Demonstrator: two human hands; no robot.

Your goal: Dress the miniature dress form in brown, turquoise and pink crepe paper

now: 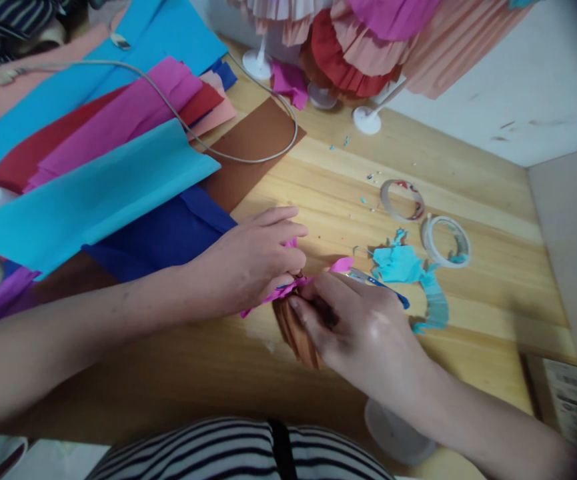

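At the middle of the desk my left hand point(261, 263) is closed on a strip of magenta crepe paper point(283, 291), fingers curled over its upper side. My right hand point(368, 327) pinches the same paper from the right with thumb and fingers, hiding part of it. Below the pinch hangs a pleated brown paper skirt point(295, 333), partly covered by my right hand. A blue-handled cutter-like tool point(383, 287) lies just beyond my right knuckles. Beside it rest crumpled turquoise paper scraps point(398, 262).
Two tape rolls point(402, 200) point(445, 241) lie at the right. Coloured paper sheets point(98, 187) and a grey cable point(168, 100) spread over the left. Pleated paper skirts point(353, 50) on white stands point(367, 120) line the back. A pale round base point(398, 433) sits under my right forearm.
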